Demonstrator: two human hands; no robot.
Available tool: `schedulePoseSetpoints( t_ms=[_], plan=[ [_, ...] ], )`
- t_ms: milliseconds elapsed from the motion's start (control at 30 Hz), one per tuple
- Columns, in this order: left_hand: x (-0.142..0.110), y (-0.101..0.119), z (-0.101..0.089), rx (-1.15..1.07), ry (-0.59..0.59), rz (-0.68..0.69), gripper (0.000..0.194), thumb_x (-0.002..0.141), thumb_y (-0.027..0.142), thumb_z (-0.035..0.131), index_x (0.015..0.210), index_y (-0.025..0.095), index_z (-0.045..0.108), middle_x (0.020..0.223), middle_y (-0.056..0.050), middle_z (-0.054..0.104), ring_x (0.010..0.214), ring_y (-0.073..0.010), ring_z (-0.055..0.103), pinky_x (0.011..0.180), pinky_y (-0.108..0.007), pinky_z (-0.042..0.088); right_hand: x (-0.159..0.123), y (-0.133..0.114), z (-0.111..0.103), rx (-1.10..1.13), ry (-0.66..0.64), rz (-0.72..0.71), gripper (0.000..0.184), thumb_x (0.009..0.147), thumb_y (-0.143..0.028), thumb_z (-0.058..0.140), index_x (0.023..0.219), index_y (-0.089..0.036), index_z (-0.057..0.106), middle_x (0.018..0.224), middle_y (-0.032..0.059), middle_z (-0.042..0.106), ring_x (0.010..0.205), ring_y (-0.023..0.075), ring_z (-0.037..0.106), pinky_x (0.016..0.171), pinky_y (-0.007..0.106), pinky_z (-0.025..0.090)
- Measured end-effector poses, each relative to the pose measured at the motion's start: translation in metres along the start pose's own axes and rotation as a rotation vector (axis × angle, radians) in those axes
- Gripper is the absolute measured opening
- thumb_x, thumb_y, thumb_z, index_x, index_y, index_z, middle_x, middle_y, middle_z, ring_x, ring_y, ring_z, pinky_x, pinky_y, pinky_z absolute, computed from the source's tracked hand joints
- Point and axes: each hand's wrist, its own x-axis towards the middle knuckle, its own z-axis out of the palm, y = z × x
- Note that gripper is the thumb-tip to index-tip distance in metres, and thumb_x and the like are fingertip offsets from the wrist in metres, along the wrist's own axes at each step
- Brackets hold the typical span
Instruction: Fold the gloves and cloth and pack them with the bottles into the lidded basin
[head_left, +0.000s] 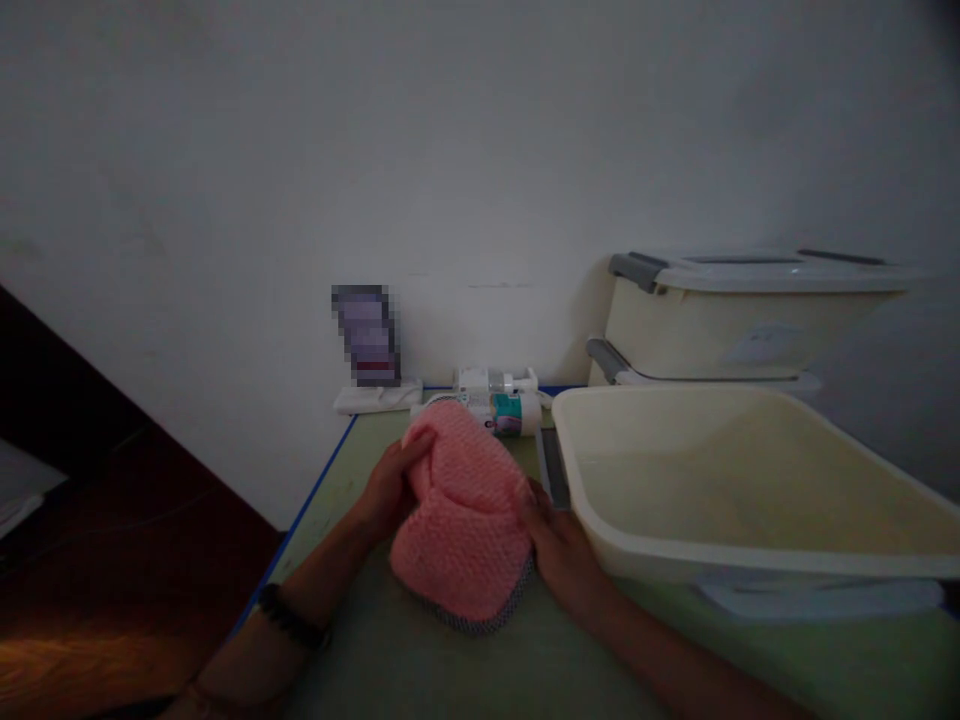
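Head view: two hands grip a folded pink cloth [469, 525] above the green surface [352, 650], left of its middle.
Nearest, the left hand [388, 490], a dark beaded bracelet [291, 618] at its wrist, is closed on the cloth's left side, thumb on top; the right hand [556, 545] pinches the right edge, its fingertips partly hidden. An open cream bin [660, 556] fills the surface's right side. Beyond the cloth, near the blue far edge, lies a white bottle [529, 414] with a teal label, its print too small to read; a clear-and-white bottle [495, 381] lies just behind. At the far left corner, a white stand [375, 398] carries a phone [367, 335], its screen pixelated. Behind the bin, a lidded box [690, 325] bears a pale sticker [763, 343], marks illegible.
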Motion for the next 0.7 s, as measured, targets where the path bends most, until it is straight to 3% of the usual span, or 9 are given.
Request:
schedulePoseSetpoints(
  t_ms=[133,233,467,700],
  plan=[
    [0.001,0.007,-0.007,-0.03,-0.02,-0.006,0.038,0.061,0.039,0.071,0.085,0.01,0.065,0.077,-0.008,0.071,0.079,-0.0273,0.066,0.073,-0.035,0.051,-0.004,-0.014,0.003,0.313,-0.272,0.131,0.041,0.077,-0.045,0.063,0.112,-0.024,0.059,0.101,0.0044,0.067,0.088,0.0209,0.062,0.079,0.036,0.047],
    [0.002,0.01,-0.013,-0.051,-0.062,-0.002,0.037,0.064,0.036,0.071,0.091,0.011,0.065,0.084,-0.009,0.071,0.081,-0.0252,0.065,0.074,-0.032,0.05,-0.01,-0.018,0.007,0.525,-0.318,0.19,0.044,0.07,-0.029,0.07,0.112,-0.026,0.06,0.099,0.0003,0.067,0.088,0.0193,0.061,0.077,0.031,0.046],
    [0.008,0.019,-0.027,-0.069,-0.055,0.063,0.028,0.058,0.03,0.076,0.077,0.012,0.066,0.071,-0.003,0.068,0.062,-0.0153,0.062,0.058,-0.022,0.048,-0.017,-0.024,0.003,0.673,-0.105,0.341,0.036,0.062,-0.022,0.068,0.098,-0.025,0.07,0.09,-0.0015,0.071,0.088,0.0212,0.06,0.08,0.032,0.041],
    [0.008,0.023,-0.033,-0.127,-0.114,-0.018,0.016,0.066,0.027,0.067,0.072,0.012,0.067,0.065,-0.004,0.068,0.058,-0.0172,0.062,0.054,-0.025,0.05,-0.008,-0.036,-0.002,0.643,0.242,0.402,0.036,0.051,-0.024,0.071,0.087,-0.024,0.072,0.076,-0.0034,0.07,0.08,0.0221,0.059,0.073,0.032,0.041]
  ],
)
